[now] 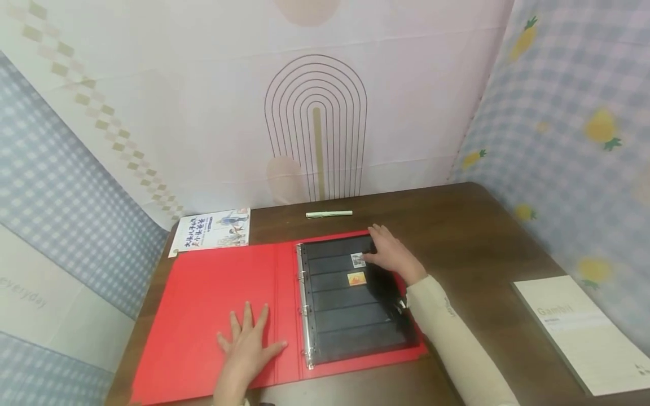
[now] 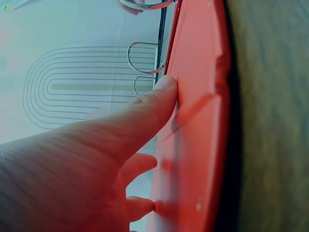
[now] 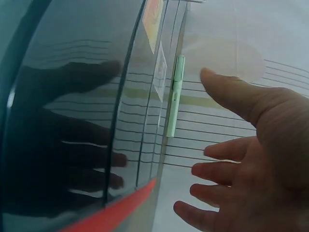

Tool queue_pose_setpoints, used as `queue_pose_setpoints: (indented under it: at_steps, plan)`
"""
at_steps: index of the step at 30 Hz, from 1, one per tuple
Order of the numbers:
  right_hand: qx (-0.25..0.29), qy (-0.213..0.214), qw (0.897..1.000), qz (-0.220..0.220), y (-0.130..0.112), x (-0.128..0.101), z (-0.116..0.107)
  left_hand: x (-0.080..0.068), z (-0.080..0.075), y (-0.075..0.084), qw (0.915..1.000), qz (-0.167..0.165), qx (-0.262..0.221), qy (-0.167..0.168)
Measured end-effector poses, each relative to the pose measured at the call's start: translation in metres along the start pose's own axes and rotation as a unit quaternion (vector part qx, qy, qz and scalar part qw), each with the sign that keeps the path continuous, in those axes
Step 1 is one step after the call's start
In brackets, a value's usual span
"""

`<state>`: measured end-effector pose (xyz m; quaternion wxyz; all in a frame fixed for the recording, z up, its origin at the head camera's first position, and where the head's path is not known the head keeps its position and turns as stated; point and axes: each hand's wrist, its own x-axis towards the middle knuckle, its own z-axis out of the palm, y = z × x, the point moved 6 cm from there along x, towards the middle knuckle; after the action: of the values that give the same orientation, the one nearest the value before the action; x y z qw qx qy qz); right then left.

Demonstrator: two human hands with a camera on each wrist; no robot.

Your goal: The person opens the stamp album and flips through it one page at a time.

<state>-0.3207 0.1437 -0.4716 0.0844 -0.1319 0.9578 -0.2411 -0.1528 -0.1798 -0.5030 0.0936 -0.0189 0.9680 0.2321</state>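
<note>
A red ring binder [image 1: 203, 299] lies open on the table. Its metal rings [image 1: 305, 310] hold black stamp pages [image 1: 345, 316] with clear strips. Two stamps sit in the upper strips of the page: a grey and white stamp [image 1: 358, 260] and an orange stamp [image 1: 356, 278]. My left hand [image 1: 246, 349] rests with spread fingers on the inside of the left cover, its thumb close to the spine. Over the page's upper right edge is my right hand [image 1: 393, 254]. The right wrist view shows its fingers extended, facing the glossy black page without gripping it.
A green pen [image 1: 329, 214] lies behind the binder. At the back left is a picture booklet [image 1: 213, 230], partly touching the binder's corner. A pale notebook [image 1: 579, 332] lies at the right. Patterned cloth hangs behind and along both sides of the table [image 1: 472, 237].
</note>
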Motion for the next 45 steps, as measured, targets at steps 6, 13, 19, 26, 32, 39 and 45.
queue_pose_setpoints:
  at_steps: [6, 13, 19, 26, 32, 39, 45]
  plan:
    - [-0.008, -0.04, 0.999, 0.022, 0.004, 0.006, 0.011, 0.0, 0.003, 0.002, 0.9999, -0.003, -0.013, 0.004]
    - [0.005, -0.054, 0.998, 0.03, 0.004, 0.008, 0.016, -0.001, 0.0, 0.001, 0.9998, -0.003, -0.014, 0.01]
    - [-0.004, -0.052, 0.998, 0.027, 0.005, 0.007, 0.016, 0.001, 0.002, 0.0, 0.9997, -0.009, -0.022, 0.007]
    - [-0.028, -0.06, 0.998, 0.018, 0.006, 0.005, 0.02, 0.002, 0.003, -0.002, 0.9994, -0.015, -0.03, 0.007]
    - [-0.055, -0.049, 0.997, 0.01, 0.008, 0.005, 0.021, 0.001, 0.005, -0.002, 0.9996, -0.016, -0.023, 0.007]
    - [-0.077, -0.039, 0.996, -0.008, 0.001, 0.003, 0.016, 0.001, 0.003, 0.0, 0.9995, -0.009, -0.026, 0.012]
    - [-0.084, -0.039, 0.996, -0.01, -0.009, 0.003, 0.013, 0.002, 0.002, 0.0, 0.9993, -0.013, -0.031, 0.015]
